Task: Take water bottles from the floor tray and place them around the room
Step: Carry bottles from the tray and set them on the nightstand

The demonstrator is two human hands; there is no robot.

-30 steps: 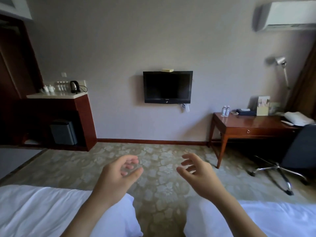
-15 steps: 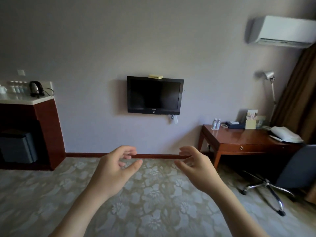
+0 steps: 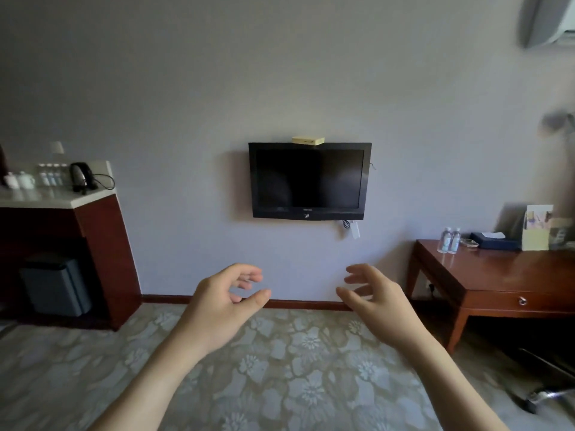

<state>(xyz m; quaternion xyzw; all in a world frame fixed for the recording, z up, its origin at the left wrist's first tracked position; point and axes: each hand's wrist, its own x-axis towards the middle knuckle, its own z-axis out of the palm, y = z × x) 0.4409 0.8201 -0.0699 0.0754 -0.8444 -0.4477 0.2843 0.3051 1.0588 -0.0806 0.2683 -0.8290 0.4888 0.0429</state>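
- Counter (image 3: 56,199) at left carries a row of small bottles (image 3: 51,177) beside the kettle (image 3: 81,178)
- View has swung left since half a second ago; beds gone from frame, floor tray not in sight
- Left hand (image 3: 217,309) and right hand (image 3: 378,301) both loosely curled, empty
- Carpet (image 3: 286,362) ahead offers open walking room
- Desk (image 3: 504,275) corner at right, two water bottles (image 3: 449,241) near its edge
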